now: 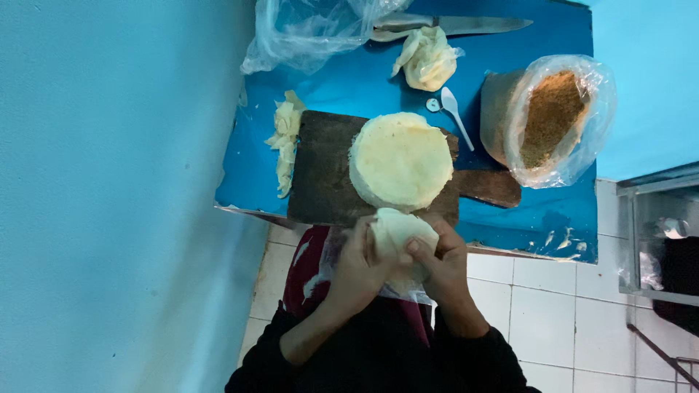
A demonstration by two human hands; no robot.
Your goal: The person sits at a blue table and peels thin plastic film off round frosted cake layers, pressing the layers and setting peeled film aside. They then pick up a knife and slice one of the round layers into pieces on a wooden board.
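Both hands, left hand (362, 268) and right hand (441, 263), fingers clamped on a folded wrapper (399, 234). Best pinched gently, edges aligned, close above the wrapper stack (400, 160).

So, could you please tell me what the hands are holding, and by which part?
Both hands, left and right, hold one pale wrapper by its opposite side edges, thumbs on top, just below the stack on the board.
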